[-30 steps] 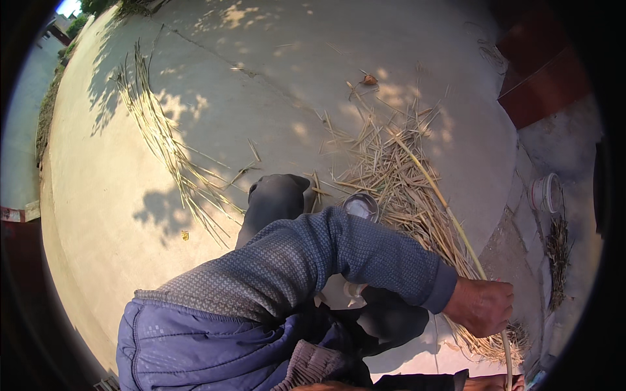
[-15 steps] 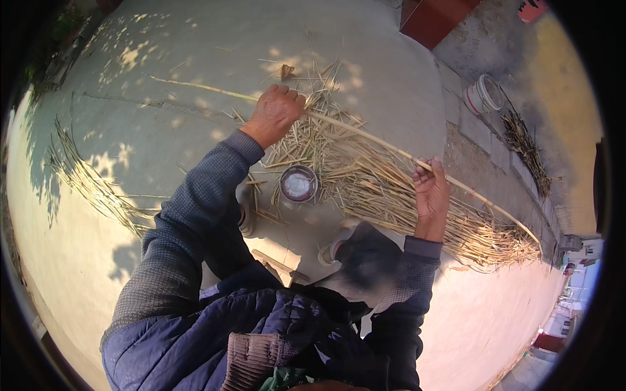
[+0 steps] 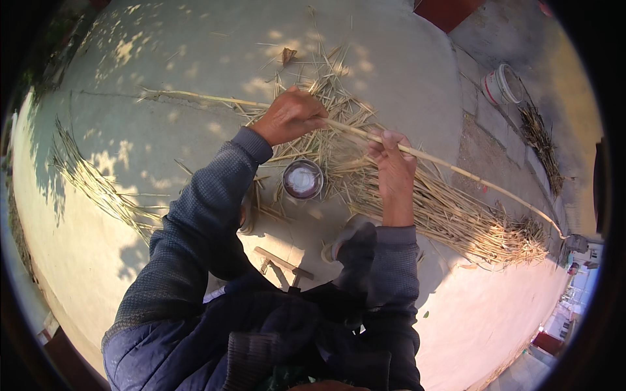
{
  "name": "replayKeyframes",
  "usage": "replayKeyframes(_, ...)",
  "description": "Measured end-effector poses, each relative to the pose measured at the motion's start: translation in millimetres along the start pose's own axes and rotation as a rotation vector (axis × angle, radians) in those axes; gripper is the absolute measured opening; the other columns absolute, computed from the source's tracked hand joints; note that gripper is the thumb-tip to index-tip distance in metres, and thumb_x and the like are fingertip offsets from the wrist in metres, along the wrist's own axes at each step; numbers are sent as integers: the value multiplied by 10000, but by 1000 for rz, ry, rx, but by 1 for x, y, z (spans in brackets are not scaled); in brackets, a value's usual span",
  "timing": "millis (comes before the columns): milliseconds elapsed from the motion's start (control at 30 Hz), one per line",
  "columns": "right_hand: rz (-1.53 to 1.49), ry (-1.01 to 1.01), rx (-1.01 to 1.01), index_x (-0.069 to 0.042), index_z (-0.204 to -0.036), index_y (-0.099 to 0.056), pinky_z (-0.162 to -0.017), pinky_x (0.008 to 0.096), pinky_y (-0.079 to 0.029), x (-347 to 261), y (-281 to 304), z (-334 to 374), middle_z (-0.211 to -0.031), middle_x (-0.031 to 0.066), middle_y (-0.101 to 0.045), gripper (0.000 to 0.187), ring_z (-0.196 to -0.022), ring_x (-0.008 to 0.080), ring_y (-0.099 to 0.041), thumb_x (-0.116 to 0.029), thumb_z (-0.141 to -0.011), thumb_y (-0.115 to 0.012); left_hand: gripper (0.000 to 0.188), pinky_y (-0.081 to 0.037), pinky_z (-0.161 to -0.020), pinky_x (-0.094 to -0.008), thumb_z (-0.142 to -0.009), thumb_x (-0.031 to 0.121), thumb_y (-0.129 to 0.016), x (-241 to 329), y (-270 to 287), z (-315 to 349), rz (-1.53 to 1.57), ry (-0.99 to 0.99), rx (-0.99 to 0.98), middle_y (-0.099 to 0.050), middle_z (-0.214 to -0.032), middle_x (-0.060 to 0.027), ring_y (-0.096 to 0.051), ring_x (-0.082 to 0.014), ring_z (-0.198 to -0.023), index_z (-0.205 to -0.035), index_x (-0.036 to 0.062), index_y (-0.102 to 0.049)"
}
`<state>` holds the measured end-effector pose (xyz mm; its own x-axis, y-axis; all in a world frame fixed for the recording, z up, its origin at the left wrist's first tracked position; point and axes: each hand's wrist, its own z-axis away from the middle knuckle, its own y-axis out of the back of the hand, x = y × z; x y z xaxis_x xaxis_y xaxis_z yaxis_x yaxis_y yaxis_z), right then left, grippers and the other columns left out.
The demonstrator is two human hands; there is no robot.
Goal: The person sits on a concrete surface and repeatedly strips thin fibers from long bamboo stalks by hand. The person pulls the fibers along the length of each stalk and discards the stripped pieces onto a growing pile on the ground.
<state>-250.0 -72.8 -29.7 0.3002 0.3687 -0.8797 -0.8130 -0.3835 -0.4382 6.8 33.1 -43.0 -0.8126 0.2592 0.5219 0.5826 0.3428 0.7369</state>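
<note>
I held a long stalk [image 3: 443, 164], left hand [image 3: 292, 116] clenched, right hand [image 3: 395, 171] pinching; the next move seemingly needed even support.

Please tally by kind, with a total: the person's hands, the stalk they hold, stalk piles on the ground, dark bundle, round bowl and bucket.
Hands: 2 (left hand, right hand)
Held stalk: 1
Pale stalk piles: 2 (left pile, right pile)
Dark bundle: 1
Round bowl: 1
Bucket: 1
Total: 8
</note>
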Motion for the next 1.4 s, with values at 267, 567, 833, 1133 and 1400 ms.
replayKeyframes(267, 145, 145, 75, 8, -1114, -617, -794, 293, -606, 2, -13, -9, -1070, 162, -714, 253, -900, 197, -711, -154, -953, -727, 248, -438, -819, -404, -895, 318, -733, 20, -24, -30, 28, -83, 107, -672, -858, -79, -629, -265, -831, -985, 87, -714)
replayKeyframes(567, 121, 207, 241, 35, -1107, -628, -717, 292, -600, 8, -3, -6, -943, 124, -713, 311, -811, 192, -718, -199, -942, -750, 272, -439, -888, -362, -860, 270, -783, 25, -38, -54, 853, 487, 121, -715, -859, -70, -672, -230, -895, -990, 41, -715)
replayKeyframes(833, 108, 149, 338, 61, -1102, -647, -638, 283, -602, 2, 23, -13, -882, 123, -709, 299, -741, 195, -720, -171, -941, -746, 408, -509, -733, -414, -850, 376, -789, -35, -24, -48, -299, 81, 254, -730, -923, -138, -685, -305, -849, -1004, 6, -714)
replayKeyframes(1133, 146, 168, 406, 49, -1064, -675, -629, 270, -596, -10, 40, -20, -850, 113, -706, 292, -720, 181, -711, -194, -928, -765, 229, -535, -710, -340, -806, 190, -829, -32, -58, -42, 356, 183, -113, -732, -852, -101, -694, -222, -778, -953, 39, -739)
replayKeyframes(1400, 155, 147, 369, -6, -1011, -670, -634, 265, -592, -14, 55, -20, -838, 86, -700, 279, -725, 159, -698, -241, -913, -785, 163, -551, -735, -294, -860, 131, -812, -33, -57, -45, 767, 508, 36, -742, -849, -26, -695, -136, -806, -963, 32, -731)
